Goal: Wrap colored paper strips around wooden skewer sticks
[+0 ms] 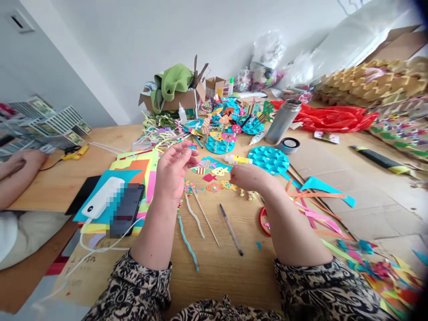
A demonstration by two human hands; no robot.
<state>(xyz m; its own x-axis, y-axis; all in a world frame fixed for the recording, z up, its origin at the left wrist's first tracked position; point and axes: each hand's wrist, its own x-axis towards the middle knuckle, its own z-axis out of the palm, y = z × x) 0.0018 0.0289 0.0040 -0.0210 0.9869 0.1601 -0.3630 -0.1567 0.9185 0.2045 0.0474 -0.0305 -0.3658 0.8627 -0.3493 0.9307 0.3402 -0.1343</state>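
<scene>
My left hand (174, 171) is raised over the table, thumb and fingertips pinched on a small blue and pink piece (193, 147). My right hand (245, 177) is curled closed, back of the hand up, beside a yellow-labelled glue bottle (241, 159); its fingertips are hidden, and so is anything in them. Between the hands lie paper fish: a striped one (201, 170), a dark pink one (210, 177), a yellow dotted one (220, 171) and an orange one (214, 187). Another yellow fish (228, 184) lies just left of my right hand.
Nearer me lie a pen (230, 229), a wooden stick (205, 216) and a blue twisted strip (187, 243). A blue cratered disc (268, 160) and steel flask (283, 121) stand beyond. Left are a phone (129, 209), power bank (105, 196) and another person's arm (22, 178).
</scene>
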